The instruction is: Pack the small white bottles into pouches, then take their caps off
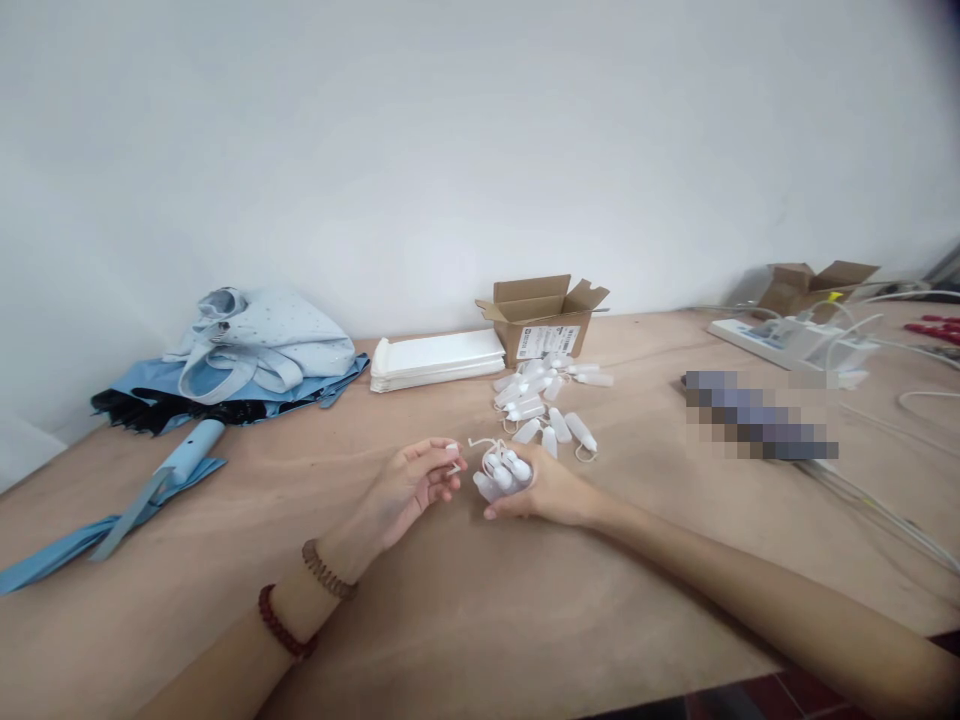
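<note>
My right hand [551, 490] rests on the brown table [480, 610] with its fingers curled round a small bunch of white plastic pieces with cord loops [504, 470]. My left hand [416, 480] lies just to the left of it, fingers pinched together at a thin white loop that leads to the bunch. Beyond the hands lies a loose pile of the same white pieces [544, 400]. Two beaded bracelets sit on my left wrist [326, 572].
An open cardboard box [541, 315] and a stack of white flat packets [439, 358] stand at the back by the wall. A folded blue umbrella and cloth [240, 365] lie at the left. At the right are a power strip with cables [787, 340] and another box [814, 282].
</note>
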Demonstrator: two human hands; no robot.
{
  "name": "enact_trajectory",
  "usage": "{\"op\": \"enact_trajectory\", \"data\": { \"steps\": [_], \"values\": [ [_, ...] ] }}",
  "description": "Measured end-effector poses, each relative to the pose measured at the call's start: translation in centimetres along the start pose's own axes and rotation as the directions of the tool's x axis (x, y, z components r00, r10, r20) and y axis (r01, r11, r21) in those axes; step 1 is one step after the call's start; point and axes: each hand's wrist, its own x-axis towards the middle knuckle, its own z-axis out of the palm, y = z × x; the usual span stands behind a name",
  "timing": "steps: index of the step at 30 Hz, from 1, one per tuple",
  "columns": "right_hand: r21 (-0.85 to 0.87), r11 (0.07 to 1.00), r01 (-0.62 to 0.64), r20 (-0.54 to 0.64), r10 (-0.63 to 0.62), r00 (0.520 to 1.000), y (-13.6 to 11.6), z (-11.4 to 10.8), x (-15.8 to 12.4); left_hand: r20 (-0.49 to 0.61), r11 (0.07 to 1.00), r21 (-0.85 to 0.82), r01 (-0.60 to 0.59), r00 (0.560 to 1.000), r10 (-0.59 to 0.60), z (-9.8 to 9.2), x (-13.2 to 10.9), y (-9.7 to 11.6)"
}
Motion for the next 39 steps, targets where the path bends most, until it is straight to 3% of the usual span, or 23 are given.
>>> {"op": "enact_trajectory", "data": {
  "steps": [5,8,12,15,17,20,25,28,30,34,37,39],
  "values": [
    [0.140,0.987,-0.081,0.114,0.065,0.991,-0.3,0.9,-0.4,-0.026,0.996,0.044,-0.073,0.997,0.075,0.4,-0.3,-0.4],
    [0.129,0.990,-0.052,0.129,0.036,0.991,-0.4,1.2,-0.5,-0.113,0.993,0.072,-0.095,0.988,0.102,0.1,0.4,0.0],
    [0.095,0.995,-0.017,0.117,0.005,0.993,-0.3,1.3,-0.5,-0.270,0.938,0.251,-0.237,0.914,0.303,-1.0,4.1,1.1],
    [0.109,0.993,-0.050,0.103,0.039,0.994,-0.1,1.0,-0.4,-0.299,0.902,0.310,-0.300,0.870,0.392,-1.6,7.5,2.1],
    [0.106,0.992,-0.061,0.065,0.054,0.996,0.1,0.7,-0.3,-0.302,0.893,0.317,-0.320,0.859,0.414,-1.7,8.8,2.7],
    [0.107,0.991,-0.081,0.013,0.080,0.997,0.4,0.2,0.0,-0.301,0.906,0.284,-0.314,0.868,0.395,-1.3,8.5,3.2],
    [0.139,0.985,-0.105,0.016,0.104,0.994,0.4,-0.6,0.5,-0.162,0.958,0.205,-0.201,0.958,0.236,-0.3,4.6,2.7],
    [0.144,0.979,-0.143,0.123,0.125,0.984,-0.2,-0.8,0.3,0.034,0.906,0.408,-0.107,0.994,0.102,0.5,2.6,1.6],
    [0.123,0.977,-0.176,0.193,0.150,0.970,-0.6,-0.9,0.0,0.147,0.814,0.565,-0.138,0.987,0.065,1.1,1.7,1.0],
    [0.047,0.974,-0.222,0.271,0.202,0.941,-1.3,-0.9,-0.7,0.314,0.607,0.730,-0.314,0.943,0.110,1.9,0.2,1.1],
    [-0.007,0.977,-0.211,0.259,0.206,0.944,-1.5,-0.9,-0.8,0.345,0.460,0.805,-0.375,0.926,0.151,2.0,-0.5,1.2],
    [-0.031,0.984,-0.176,0.221,0.178,0.959,-1.6,-0.8,-0.7,0.302,0.478,0.809,-0.342,0.940,0.162,1.8,-0.5,0.7]
  ]
}}
